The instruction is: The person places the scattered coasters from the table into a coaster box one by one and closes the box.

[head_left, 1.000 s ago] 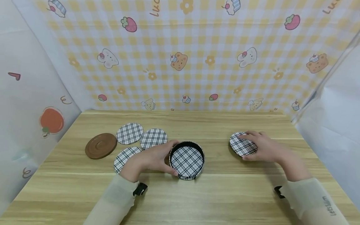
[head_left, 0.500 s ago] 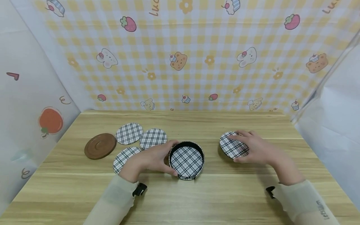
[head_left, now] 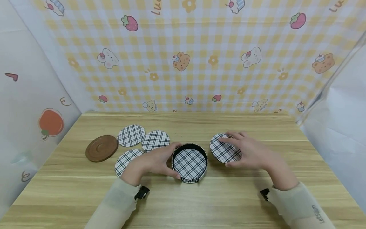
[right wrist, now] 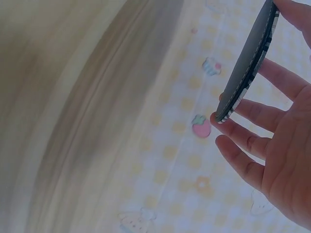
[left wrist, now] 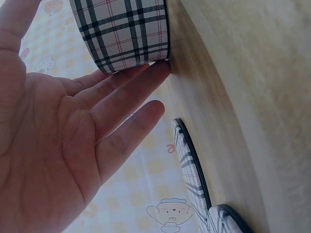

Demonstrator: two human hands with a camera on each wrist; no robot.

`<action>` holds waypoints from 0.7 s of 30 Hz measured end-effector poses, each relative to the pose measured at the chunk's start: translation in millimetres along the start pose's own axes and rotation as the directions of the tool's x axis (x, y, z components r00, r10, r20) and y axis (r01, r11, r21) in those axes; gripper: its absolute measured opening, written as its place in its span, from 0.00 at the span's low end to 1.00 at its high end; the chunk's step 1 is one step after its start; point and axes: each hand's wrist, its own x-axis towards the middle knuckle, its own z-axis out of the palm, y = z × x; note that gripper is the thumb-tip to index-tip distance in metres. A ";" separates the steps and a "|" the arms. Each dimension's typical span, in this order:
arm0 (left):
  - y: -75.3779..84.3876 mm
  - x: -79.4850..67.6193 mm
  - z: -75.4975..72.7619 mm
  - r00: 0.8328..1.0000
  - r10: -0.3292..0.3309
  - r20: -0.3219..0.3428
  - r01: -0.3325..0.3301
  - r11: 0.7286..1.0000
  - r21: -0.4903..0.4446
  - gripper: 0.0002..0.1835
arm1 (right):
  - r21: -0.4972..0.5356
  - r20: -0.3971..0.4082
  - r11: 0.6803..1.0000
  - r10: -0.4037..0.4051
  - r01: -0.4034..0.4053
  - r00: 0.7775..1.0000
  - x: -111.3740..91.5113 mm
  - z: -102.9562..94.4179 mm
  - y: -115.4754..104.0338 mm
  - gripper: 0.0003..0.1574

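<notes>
A round plaid coaster holder (head_left: 203, 173) stands on the table, a plaid coaster (head_left: 190, 163) lying flat inside it. My left hand (head_left: 155, 160) grips the holder from its left side, thumb at the front and fingers behind. Just right of the holder, my right hand (head_left: 248, 152) holds another plaid coaster (head_left: 224, 149) by its edges. In the right wrist view that coaster (right wrist: 248, 63) is off the table, its dark stitched underside showing. The plaid wall of the holder (left wrist: 124, 34) fills the top of the left wrist view.
Several plaid coasters lie left of the holder: one at the back (head_left: 131, 135), one beside it (head_left: 155, 140), and one (head_left: 127, 160) partly hidden by my left wrist. A round brown wooden disc (head_left: 101, 148) lies farther left. A yellow checked cloth (head_left: 197, 82) hangs behind the table (head_left: 217, 203).
My right hand has carried its coaster leftward, close to the holder. The left hand and the holder have stayed in place.
</notes>
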 end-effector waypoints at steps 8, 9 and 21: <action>0.3 -0.3 0.0 1.000 0.003 -0.002 -0.003 1.000 0.002 0.61 | -0.007 0.000 0.998 -0.069 0.069 0.998 11.9 3.2 -19.9 0.54; 0.3 -0.2 -0.1 1.000 0.005 -0.002 -0.005 1.000 0.004 0.61 | -0.011 0.001 0.997 -0.078 0.078 0.997 13.7 4.0 -22.1 0.54; -1.3 1.4 -0.6 0.999 0.043 -0.006 -0.044 0.998 -0.038 0.58 | -0.022 0.042 0.987 -0.157 0.158 0.987 33.0 11.8 -50.2 0.52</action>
